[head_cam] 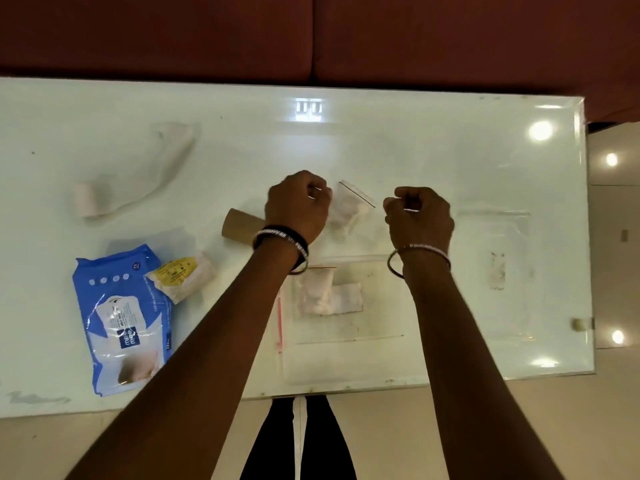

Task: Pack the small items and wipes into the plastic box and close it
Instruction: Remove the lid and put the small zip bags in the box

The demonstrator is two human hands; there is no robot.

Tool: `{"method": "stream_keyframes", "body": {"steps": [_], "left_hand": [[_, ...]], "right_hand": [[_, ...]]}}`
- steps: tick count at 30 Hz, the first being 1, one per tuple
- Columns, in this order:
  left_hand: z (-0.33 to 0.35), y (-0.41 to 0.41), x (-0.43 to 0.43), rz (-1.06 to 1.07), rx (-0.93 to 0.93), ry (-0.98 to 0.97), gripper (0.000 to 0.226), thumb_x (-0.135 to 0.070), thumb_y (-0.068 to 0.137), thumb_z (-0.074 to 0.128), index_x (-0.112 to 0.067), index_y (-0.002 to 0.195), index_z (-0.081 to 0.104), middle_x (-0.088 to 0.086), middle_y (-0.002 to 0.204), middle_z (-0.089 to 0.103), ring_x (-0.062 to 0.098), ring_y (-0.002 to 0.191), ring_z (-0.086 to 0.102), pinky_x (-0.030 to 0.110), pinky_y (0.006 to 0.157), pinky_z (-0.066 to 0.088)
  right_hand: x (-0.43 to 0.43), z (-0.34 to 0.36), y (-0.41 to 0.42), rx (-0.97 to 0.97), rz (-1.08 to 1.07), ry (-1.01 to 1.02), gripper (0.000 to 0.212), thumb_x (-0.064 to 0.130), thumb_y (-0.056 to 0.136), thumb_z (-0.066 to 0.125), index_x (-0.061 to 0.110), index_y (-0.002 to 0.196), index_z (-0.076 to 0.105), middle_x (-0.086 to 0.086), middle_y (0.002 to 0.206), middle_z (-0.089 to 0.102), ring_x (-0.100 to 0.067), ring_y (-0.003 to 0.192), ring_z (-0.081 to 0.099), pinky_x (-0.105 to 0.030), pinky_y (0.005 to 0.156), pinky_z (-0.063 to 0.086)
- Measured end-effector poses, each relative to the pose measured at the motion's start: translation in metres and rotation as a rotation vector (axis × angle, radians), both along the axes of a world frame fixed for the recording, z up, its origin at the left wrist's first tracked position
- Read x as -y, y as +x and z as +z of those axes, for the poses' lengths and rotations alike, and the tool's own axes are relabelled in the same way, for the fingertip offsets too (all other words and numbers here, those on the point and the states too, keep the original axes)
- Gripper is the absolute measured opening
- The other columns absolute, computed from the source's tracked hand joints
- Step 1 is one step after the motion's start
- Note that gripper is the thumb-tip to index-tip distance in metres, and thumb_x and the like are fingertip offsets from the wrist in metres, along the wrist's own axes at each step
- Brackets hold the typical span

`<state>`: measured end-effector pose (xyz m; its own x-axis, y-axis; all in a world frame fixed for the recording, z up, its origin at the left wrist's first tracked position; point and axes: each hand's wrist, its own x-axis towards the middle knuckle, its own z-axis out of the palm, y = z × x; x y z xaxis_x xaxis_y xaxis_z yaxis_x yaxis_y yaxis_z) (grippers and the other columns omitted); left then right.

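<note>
The plastic box (346, 355) sits open at the near edge of the glass table (415, 150), clear-walled, with a couple of small white packets (329, 296) already lying in its far half. Above and beyond it, the left hand (298, 206) has its fingers curled in tight, and a small clear zip bag (351, 209) with something white inside hangs from that grip, tilted, its sealed edge pointing toward the other hand. The right hand (419, 216) is also curled into a loose fist, thumb pressed against the forefinger; whether it pinches a corner of the bag or nothing at all I cannot tell, since there is a visible gap between it and the bag's edge. Both wrists wear bangles. Just behind the left wrist a cardboard tube (242, 228) lies on its side. Further left, a blue pack of wipes (121, 317) lies flat, with a small yellow-labelled packet (181, 277) resting against its upper corner. At the far left a crumpled clear bag (138, 168) lies well apart. What looks like the box's clear lid (495, 268) lies flat to the right.
</note>
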<state>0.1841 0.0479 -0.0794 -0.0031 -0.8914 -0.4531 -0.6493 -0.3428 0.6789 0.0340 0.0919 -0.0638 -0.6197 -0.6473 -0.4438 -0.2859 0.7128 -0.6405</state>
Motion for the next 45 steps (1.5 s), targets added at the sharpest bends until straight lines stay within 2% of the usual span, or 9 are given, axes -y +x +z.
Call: {"method": "stream_keyframes", "body": {"steps": [4, 9, 14, 17, 23, 30, 35, 41, 45], "left_hand": [[-0.026, -0.025, 0.017, -0.145, 0.112, 0.183, 0.047, -0.038, 0.086, 0.065, -0.012, 0.125, 0.059, 0.007, 0.121, 0.067, 0.026, 0.117, 0.058, 0.036, 0.098, 0.047], [-0.037, -0.035, 0.022, -0.126, 0.074, 0.263, 0.044, -0.034, 0.077, 0.076, -0.015, 0.114, 0.062, 0.008, 0.114, 0.068, 0.026, 0.109, 0.062, 0.032, 0.088, 0.050], [-0.027, -0.026, 0.016, -0.009, -0.074, 0.190, 0.028, -0.029, 0.076, 0.078, -0.014, 0.099, 0.071, 0.002, 0.087, 0.069, 0.023, 0.095, 0.067, 0.024, 0.075, 0.047], [-0.011, -0.014, 0.006, 0.093, -0.248, 0.151, 0.023, -0.024, 0.078, 0.077, -0.011, 0.097, 0.073, 0.005, 0.086, 0.072, 0.026, 0.088, 0.071, 0.037, 0.080, 0.059], [0.030, 0.018, -0.036, 0.180, -0.593, 0.203, 0.009, -0.014, 0.083, 0.073, -0.016, 0.092, 0.074, 0.004, 0.081, 0.073, 0.020, 0.076, 0.074, 0.036, 0.074, 0.062], [0.040, 0.049, -0.071, 0.153, -0.466, 0.105, 0.015, -0.013, 0.085, 0.071, -0.025, 0.093, 0.075, -0.006, 0.083, 0.075, 0.016, 0.080, 0.074, 0.031, 0.074, 0.061], [0.034, 0.071, -0.086, 0.290, -0.312, 0.060, 0.015, -0.007, 0.087, 0.066, -0.021, 0.091, 0.071, -0.001, 0.081, 0.072, 0.022, 0.074, 0.073, 0.039, 0.069, 0.062], [0.029, 0.078, -0.100, 0.330, -0.257, 0.058, 0.010, -0.009, 0.089, 0.064, -0.015, 0.096, 0.070, 0.004, 0.082, 0.070, 0.026, 0.077, 0.072, 0.042, 0.072, 0.061], [0.023, 0.083, -0.100, 0.279, -0.141, -0.049, 0.009, -0.011, 0.089, 0.064, -0.013, 0.096, 0.070, 0.003, 0.085, 0.070, 0.024, 0.080, 0.070, 0.039, 0.070, 0.060]], "right_hand": [[0.019, -0.027, -0.008, 0.111, 0.038, 0.296, 0.047, 0.029, 0.083, 0.071, 0.012, 0.125, 0.060, -0.013, 0.117, 0.070, -0.031, 0.111, 0.067, -0.039, 0.101, 0.050], [0.033, -0.041, -0.004, 0.330, 0.071, 0.395, 0.062, 0.026, 0.080, 0.075, 0.007, 0.134, 0.050, -0.021, 0.128, 0.062, -0.037, 0.118, 0.061, -0.046, 0.100, 0.051], [0.033, -0.040, -0.001, 0.314, 0.043, 0.276, 0.057, 0.019, 0.078, 0.077, 0.010, 0.130, 0.056, -0.018, 0.126, 0.063, -0.035, 0.115, 0.063, -0.045, 0.099, 0.052], [0.022, -0.023, -0.003, 0.400, 0.001, 0.133, 0.057, 0.010, 0.081, 0.077, 0.006, 0.133, 0.055, -0.021, 0.116, 0.069, -0.035, 0.108, 0.067, -0.050, 0.098, 0.052], [-0.034, 0.030, 0.006, 0.533, 0.060, -0.089, 0.018, 0.019, 0.085, 0.074, 0.009, 0.100, 0.074, -0.018, 0.106, 0.073, -0.038, 0.107, 0.068, -0.060, 0.096, 0.050], [-0.089, 0.033, -0.005, 0.584, -0.102, -0.018, 0.026, 0.028, 0.071, 0.080, 0.010, 0.091, 0.075, -0.028, 0.108, 0.068, -0.032, 0.096, 0.065, -0.063, 0.098, 0.044], [-0.106, -0.012, 0.008, 0.505, -0.145, 0.145, 0.028, 0.013, 0.082, 0.077, -0.003, 0.103, 0.070, -0.033, 0.107, 0.067, -0.034, 0.094, 0.064, -0.061, 0.097, 0.048], [-0.099, -0.052, 0.031, 0.191, -0.137, 0.261, 0.041, 0.029, 0.074, 0.083, 0.009, 0.108, 0.071, -0.005, 0.094, 0.071, -0.021, 0.086, 0.065, -0.027, 0.079, 0.047], [-0.101, -0.046, 0.035, 0.012, -0.051, 0.279, 0.043, 0.043, 0.074, 0.080, 0.016, 0.105, 0.067, -0.002, 0.096, 0.073, -0.018, 0.083, 0.063, -0.027, 0.076, 0.045]]}}
